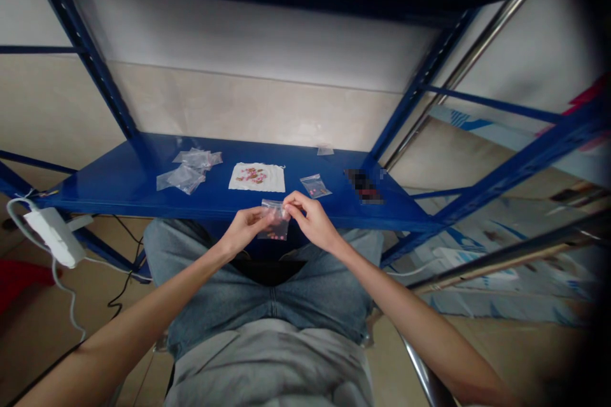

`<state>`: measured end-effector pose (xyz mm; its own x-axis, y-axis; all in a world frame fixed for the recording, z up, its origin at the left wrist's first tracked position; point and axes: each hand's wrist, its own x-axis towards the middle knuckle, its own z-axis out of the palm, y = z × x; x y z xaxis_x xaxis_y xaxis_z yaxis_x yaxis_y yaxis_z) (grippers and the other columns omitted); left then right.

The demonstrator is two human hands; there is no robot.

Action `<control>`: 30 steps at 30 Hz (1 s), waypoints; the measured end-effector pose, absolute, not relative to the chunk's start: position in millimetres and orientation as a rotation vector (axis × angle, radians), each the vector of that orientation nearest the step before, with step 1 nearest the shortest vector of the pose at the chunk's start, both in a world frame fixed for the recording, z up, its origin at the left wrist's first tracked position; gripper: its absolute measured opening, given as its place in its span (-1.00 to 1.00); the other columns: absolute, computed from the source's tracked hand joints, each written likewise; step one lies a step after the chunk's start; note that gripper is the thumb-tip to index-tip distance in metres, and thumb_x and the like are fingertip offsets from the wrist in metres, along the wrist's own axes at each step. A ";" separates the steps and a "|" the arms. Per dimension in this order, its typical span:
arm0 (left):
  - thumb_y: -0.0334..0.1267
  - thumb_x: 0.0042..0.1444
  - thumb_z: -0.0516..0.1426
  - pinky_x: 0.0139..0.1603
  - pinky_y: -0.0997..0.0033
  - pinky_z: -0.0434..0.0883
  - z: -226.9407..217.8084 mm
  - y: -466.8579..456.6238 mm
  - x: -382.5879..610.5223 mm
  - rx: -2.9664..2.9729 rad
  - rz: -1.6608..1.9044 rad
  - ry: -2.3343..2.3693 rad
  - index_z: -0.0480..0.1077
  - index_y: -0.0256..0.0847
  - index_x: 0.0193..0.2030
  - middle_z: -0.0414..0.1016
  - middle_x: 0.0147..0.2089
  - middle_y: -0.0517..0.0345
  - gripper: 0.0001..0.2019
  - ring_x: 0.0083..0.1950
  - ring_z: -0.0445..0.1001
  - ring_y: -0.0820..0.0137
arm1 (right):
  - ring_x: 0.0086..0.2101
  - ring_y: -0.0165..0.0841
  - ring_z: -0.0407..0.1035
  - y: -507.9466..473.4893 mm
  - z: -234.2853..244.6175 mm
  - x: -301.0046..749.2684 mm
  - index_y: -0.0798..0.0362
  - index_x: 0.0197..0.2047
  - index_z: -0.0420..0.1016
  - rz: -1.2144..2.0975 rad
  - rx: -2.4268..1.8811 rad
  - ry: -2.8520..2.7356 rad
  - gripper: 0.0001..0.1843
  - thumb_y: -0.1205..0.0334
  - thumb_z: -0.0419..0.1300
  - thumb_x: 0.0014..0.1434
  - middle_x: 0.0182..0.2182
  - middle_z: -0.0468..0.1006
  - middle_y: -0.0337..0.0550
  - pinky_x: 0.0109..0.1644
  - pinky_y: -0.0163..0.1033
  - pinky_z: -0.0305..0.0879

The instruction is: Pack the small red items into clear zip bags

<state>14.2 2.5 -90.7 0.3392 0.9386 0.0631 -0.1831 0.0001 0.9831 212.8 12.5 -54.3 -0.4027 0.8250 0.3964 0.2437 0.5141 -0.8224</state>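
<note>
A small clear zip bag (277, 231) with a few tiny pinkish pieces at its bottom hangs upright between my hands, just over the shelf's front edge. My left hand (248, 227) grips its left side between thumb and fingers. At its top right corner, my right hand (305, 215) pinches the zip edge. Beyond them lies a white cloth (258, 179) bearing small pink and brown pieces. Another small zip bag (315, 186) with reddish pieces rests right of the cloth.
Several clear bags (186, 172) are piled on the left of the blue shelf (229, 206). One small bag (325, 151) lies at the back. A dark, pixelated object (363, 186) is at the right. A white power strip (56, 235) with cables hangs at the left end.
</note>
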 end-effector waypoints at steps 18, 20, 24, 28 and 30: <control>0.03 0.15 0.25 -0.45 0.47 0.49 -76.7 -6.4 4.9 1.344 1.295 0.900 0.44 -0.28 -0.21 0.60 -0.38 0.08 -0.65 -0.43 0.57 0.37 | -0.41 -0.39 0.42 5.6 -64.1 211.1 0.00 0.07 0.24 1.269 -0.764 -1.823 -0.66 0.10 0.20 0.31 -0.45 0.51 -0.29 -0.24 -0.27 0.33; 0.01 0.15 0.26 -0.44 0.45 0.50 -77.5 -6.2 5.5 1.308 1.327 0.901 0.46 -0.28 -0.24 0.60 -0.38 0.08 -0.66 -0.43 0.57 0.37 | -0.40 -0.38 0.43 6.2 -66.1 209.0 0.02 0.04 0.31 1.301 -0.780 -1.766 -0.63 0.07 0.26 0.25 -0.43 0.53 -0.26 -0.23 -0.26 0.33; 0.00 0.14 0.27 -0.36 0.42 0.51 -79.5 -7.1 7.7 1.263 1.332 0.890 0.49 -0.30 -0.26 0.61 -0.38 0.05 -0.66 -0.40 0.59 0.35 | -0.40 -0.39 0.39 5.4 -68.9 204.5 0.10 -0.28 0.49 1.314 -0.804 -1.714 -0.72 0.03 0.31 0.20 -0.44 0.52 -0.19 -0.25 -0.28 0.29; 0.00 0.10 0.30 -0.32 0.42 0.48 -79.9 -7.4 8.4 1.250 1.346 0.898 0.51 -0.32 -0.30 0.63 -0.39 0.01 -0.65 -0.42 0.56 0.38 | -0.43 -0.40 0.35 2.3 -65.7 202.8 0.09 -0.39 0.52 1.300 -0.815 -1.605 -0.72 0.04 0.32 0.17 -0.49 0.51 -0.21 -0.29 -0.28 0.23; -0.01 0.09 0.31 -0.32 0.43 0.46 -78.3 -7.1 8.4 1.248 1.358 0.888 0.52 -0.32 -0.33 0.63 -0.39 0.01 -0.66 -0.43 0.54 0.40 | -0.44 -0.39 0.35 0.9 -62.3 202.5 0.09 -0.40 0.54 1.297 -0.833 -1.562 -0.74 0.06 0.33 0.16 -0.52 0.51 -0.21 -0.27 -0.27 0.22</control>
